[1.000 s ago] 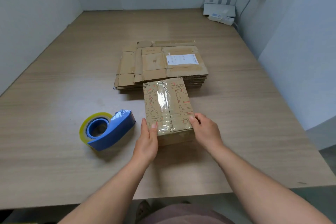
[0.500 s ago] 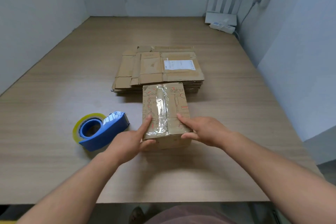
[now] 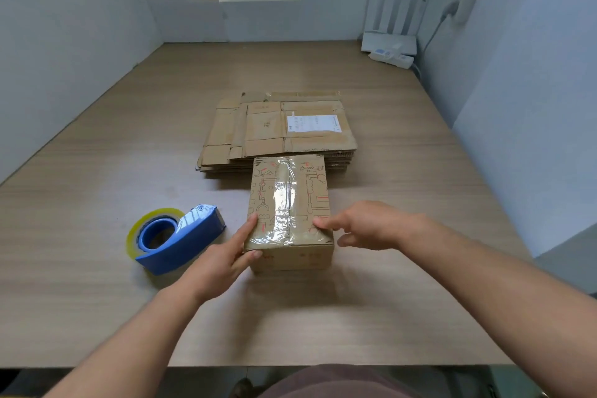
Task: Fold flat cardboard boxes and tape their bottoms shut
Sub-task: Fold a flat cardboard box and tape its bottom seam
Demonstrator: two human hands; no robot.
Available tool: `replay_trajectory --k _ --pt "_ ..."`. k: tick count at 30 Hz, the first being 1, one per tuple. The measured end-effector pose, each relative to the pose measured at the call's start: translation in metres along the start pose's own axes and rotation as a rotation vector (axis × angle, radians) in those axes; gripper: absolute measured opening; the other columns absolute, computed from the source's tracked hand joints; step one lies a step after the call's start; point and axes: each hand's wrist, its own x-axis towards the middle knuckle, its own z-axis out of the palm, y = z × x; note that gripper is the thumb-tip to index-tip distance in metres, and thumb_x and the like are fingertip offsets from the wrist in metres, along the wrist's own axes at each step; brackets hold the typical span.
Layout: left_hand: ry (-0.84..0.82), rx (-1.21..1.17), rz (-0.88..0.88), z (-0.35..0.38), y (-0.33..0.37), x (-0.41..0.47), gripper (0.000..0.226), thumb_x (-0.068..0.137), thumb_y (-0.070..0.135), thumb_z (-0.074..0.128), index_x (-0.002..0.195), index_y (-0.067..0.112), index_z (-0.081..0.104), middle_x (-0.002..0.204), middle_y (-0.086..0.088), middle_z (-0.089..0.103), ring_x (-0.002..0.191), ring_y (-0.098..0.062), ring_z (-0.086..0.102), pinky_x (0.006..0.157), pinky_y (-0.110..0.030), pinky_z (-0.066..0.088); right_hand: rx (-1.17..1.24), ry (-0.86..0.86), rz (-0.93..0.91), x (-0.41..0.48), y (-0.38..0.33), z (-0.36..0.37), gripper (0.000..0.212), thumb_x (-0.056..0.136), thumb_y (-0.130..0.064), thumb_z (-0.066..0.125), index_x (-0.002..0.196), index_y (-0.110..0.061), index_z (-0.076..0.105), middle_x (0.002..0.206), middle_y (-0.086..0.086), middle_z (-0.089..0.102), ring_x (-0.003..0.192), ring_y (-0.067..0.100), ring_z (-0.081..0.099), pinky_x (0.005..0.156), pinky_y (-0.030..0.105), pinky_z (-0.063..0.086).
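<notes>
A folded cardboard box point(image 3: 308, 194) with red and blue line print stands on the wooden table point(image 3: 97, 178). A strip of clear tape runs along its top seam and over the near edge. My left hand point(image 3: 223, 257) touches the box's near left corner, with the forefinger lying straight along the top left edge and the thumb against the front face. My right hand point(image 3: 365, 224) reaches in from the right, its forefinger tip pressing on the top near the right edge. A stack of flat cardboard boxes point(image 3: 258, 136) lies just behind the taped box.
A blue tape dispenser point(image 3: 181, 239) with a yellowish roll of clear tape lies left of the box, close to my left hand. A white router point(image 3: 391, 43) and a power strip sit at the back right corner. Grey walls close in the table on three sides.
Both hands have slid from the box's near top edge out to its left and right near corners. The box has turned slightly straighter.
</notes>
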Motion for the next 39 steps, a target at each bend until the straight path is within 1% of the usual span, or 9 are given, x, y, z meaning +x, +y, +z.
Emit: replay_trajectory --k 5,9,14,17,21,28,31,34,39 --pt "0.079 -0.005 -0.045 0.007 0.007 -0.005 0.069 0.098 0.046 0.043 0.133 0.061 -0.015 0.144 0.002 0.048 0.119 -0.016 0.055 0.098 -0.029 0.042 -0.144 0.174 -0.099 0.0 -0.005 0.009 0.046 0.093 -0.039 0.047 0.138 -0.038 0.039 0.117 -0.003 0.058 0.107 0.023 0.055 0.068 0.029 0.037" --pt "0.208 -0.056 -0.133 0.025 0.015 -0.01 0.069 0.099 0.043 0.04 0.153 0.032 -0.001 0.138 -0.003 0.055 0.118 -0.024 0.057 0.096 -0.034 0.045 -0.056 0.168 -0.101 -0.003 -0.004 0.018 0.052 0.09 -0.038 0.056 0.139 -0.031 0.04 0.121 -0.001 0.056 0.107 0.023 0.054 0.071 0.028 0.037" --pt "0.335 -0.08 -0.182 0.046 0.026 -0.017 0.057 0.101 0.04 0.035 0.152 0.023 0.015 0.126 -0.008 0.062 0.11 -0.033 0.059 0.09 -0.041 0.047 -0.014 0.293 -0.05 -0.003 -0.01 0.031 0.053 0.09 -0.044 0.057 0.137 -0.026 0.044 0.118 0.003 0.057 0.106 0.025 0.053 0.075 0.032 0.043" --pt "0.303 -0.093 -0.112 0.042 0.02 -0.024 0.059 0.1 0.03 0.035 0.153 0.03 0.009 0.124 -0.006 0.063 0.108 -0.027 0.059 0.093 -0.041 0.046 0.031 0.384 -0.01 -0.01 -0.013 0.045 0.051 0.092 -0.038 0.055 0.14 -0.024 0.044 0.114 0.007 0.057 0.105 0.026 0.053 0.075 0.034 0.046" --pt "0.213 0.019 0.058 0.014 0.002 -0.025 0.067 0.1 0.031 0.042 0.143 0.056 -0.003 0.133 0.01 0.056 0.116 -0.015 0.058 0.097 -0.033 0.047 0.147 0.468 -0.016 -0.017 -0.012 0.052 0.049 0.088 -0.027 0.065 0.135 -0.018 0.053 0.111 0.013 0.061 0.1 0.031 0.058 0.073 0.039 0.052" --pt "0.31 0.155 0.167 0.001 -0.012 -0.004 0.048 0.091 0.032 0.062 0.137 0.034 0.048 0.118 0.007 0.067 0.1 -0.01 0.065 0.083 -0.024 0.052 0.186 0.469 -0.042 -0.01 -0.015 0.05 0.048 0.089 -0.026 0.065 0.134 -0.016 0.055 0.116 0.013 0.062 0.103 0.031 0.06 0.079 0.04 0.053" --pt "0.324 0.139 0.173 0.001 -0.014 -0.002 0.044 0.089 0.032 0.063 0.132 0.034 0.053 0.115 0.011 0.065 0.095 -0.006 0.061 0.083 -0.025 0.053 0.21 0.413 0.009 -0.007 -0.012 0.053 0.049 0.093 -0.036 0.057 0.139 -0.023 0.047 0.129 0.005 0.056 0.115 0.022 0.053 0.091 0.035 0.046" --pt "0.324 0.085 0.166 0.004 -0.01 -0.003 0.043 0.089 0.034 0.062 0.131 0.034 0.052 0.118 0.012 0.059 0.101 -0.007 0.058 0.087 -0.029 0.052 0.435 0.419 0.154 -0.005 -0.022 0.056 0.054 0.089 -0.052 0.054 0.136 -0.028 0.044 0.135 -0.006 0.051 0.121 0.013 0.05 0.095 0.029 0.042" --pt "0.182 0.021 0.203 0.026 0.025 -0.009 0.073 0.073 0.078 0.045 0.135 0.038 0.047 0.118 0.022 0.05 0.103 0.005 0.051 0.089 -0.021 0.049 0.507 0.529 0.487 0.003 -0.033 0.059 0.069 0.085 -0.062 0.051 0.143 -0.031 0.031 0.134 -0.001 0.046 0.119 0.018 0.049 0.091 0.034 0.043"
